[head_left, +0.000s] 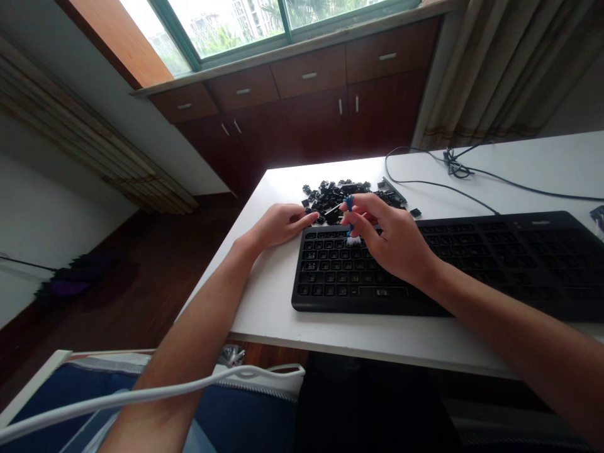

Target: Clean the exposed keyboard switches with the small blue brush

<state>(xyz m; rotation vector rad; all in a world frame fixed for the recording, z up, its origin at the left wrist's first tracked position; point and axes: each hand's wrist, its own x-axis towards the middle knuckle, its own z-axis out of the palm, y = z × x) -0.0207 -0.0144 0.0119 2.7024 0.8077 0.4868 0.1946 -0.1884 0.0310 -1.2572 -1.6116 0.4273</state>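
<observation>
A black keyboard [377,302] with its keycaps taken off lies on the white table, its sockets bare. My right hand [394,236] is over its left part, fingers pinched round a small brush [350,204] with a blue handle. The brush's white bristles point down onto the upper rows of sockets. By the keyboard's upper left corner rests my left hand [282,224], holding nothing that I can see, its thumb stretched toward the loose keycaps and its other fingers partly hidden. Those black keycaps [330,196] lie in a heap just behind the keyboard.
A black cable [434,182] runs from the keyboard's back to a tied bundle at the right. The table's [268,314] near edge passes under my forearms. A white cord [189,387] crosses in front of a blue cloth item at lower left. Wooden cabinets [302,119] stand beyond.
</observation>
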